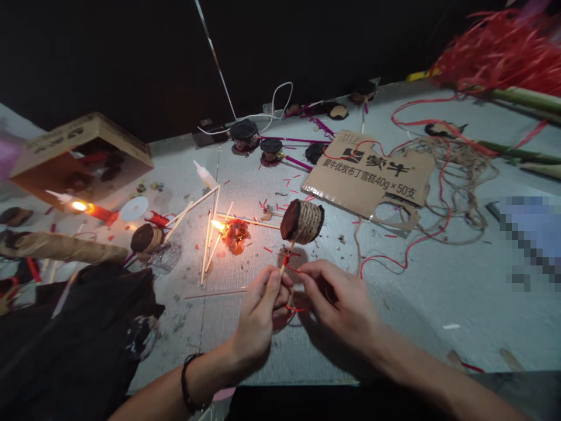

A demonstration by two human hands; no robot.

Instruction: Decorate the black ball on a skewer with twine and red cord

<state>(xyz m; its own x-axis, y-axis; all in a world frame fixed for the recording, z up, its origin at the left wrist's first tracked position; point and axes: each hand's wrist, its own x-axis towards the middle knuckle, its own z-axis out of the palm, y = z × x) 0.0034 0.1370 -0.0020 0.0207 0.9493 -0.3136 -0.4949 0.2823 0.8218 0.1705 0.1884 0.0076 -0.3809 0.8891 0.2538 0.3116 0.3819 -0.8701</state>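
Observation:
My left hand (pixel 258 310) pinches a thin wooden stick (pixel 284 266) upright, and a twine-wrapped cylinder with a dark end (pixel 302 222) sits on top of it. My right hand (pixel 337 298) is close beside the left, its fingers holding red string (pixel 287 260) that runs around the stick below the cylinder. The hands touch at the fingertips. Behind them, a small flame burns on a melted red lump (pixel 234 235) among several loose wooden sticks (pixel 209 234).
A lit red candle (pixel 99 213) lies near an open cardboard box (pixel 83 158). A printed cardboard sheet (pixel 368 175) lies beside tangled twine (pixel 460 181) and red string. Several dark disc-topped objects (pixel 244 134) stand along the back edge. Black cloth (pixel 70 333) covers the near left.

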